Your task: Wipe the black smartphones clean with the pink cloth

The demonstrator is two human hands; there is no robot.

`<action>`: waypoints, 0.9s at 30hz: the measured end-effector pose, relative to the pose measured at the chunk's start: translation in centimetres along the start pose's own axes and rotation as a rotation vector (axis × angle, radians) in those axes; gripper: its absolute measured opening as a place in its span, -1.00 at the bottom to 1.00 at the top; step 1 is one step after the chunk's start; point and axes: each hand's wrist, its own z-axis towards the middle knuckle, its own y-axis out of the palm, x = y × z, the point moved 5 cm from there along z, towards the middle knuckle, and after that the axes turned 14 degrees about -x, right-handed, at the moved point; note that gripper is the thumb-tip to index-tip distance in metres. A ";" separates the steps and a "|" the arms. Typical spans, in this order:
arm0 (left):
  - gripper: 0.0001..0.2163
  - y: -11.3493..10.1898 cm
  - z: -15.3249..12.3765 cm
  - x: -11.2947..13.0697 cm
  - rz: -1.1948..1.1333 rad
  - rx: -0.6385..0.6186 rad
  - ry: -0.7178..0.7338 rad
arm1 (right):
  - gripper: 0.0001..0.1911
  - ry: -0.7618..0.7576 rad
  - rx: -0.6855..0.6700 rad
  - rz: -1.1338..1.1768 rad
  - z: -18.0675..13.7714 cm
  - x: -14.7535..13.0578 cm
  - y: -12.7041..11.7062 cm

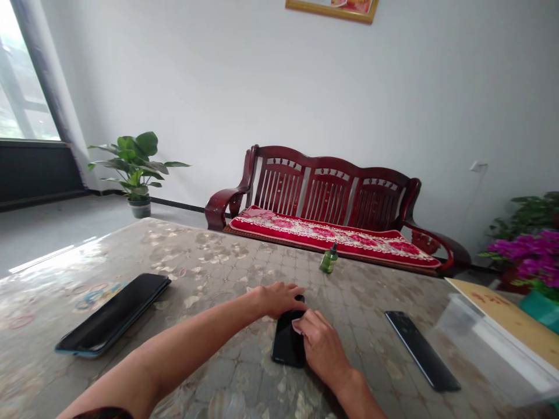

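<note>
A black phone (287,343) lies screen-up on the patterned table (218,262) in front of me. My left hand (279,298) reaches in from the left and rests its curled fingers on the phone's far end. My right hand (321,343) sits against the phone's right edge with the thumb pressed on the screen. Both hands touch the phone while it stays flat on the table.
A second black phone (421,356) lies to the right, a larger dark tablet (114,314) to the left. A small green bottle (329,259) stands further back. Coloured rubber bands (94,295) lie at the left. A clear box (493,343) and flowers (530,253) are at the right; a red wooden bench (332,215) stands behind.
</note>
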 end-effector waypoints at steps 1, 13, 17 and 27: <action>-0.29 0.0 0.2 0.0 -0.002 -0.023 -0.001 | -0.73 -0.001 0.001 0.007 0.0 0.0 0.0; -0.39 0.1 -5.1 -3.2 -0.210 -0.128 -0.253 | -0.68 0.119 0.256 0.379 -0.1 3.0 -0.8; -0.52 1.2 -8.4 -3.3 -0.300 -0.109 -0.526 | -0.72 0.144 0.262 0.463 0.0 3.3 -0.6; -0.58 3.1 -10.7 3.6 -0.433 0.073 -0.703 | -0.65 0.110 0.171 0.385 1.1 1.7 0.9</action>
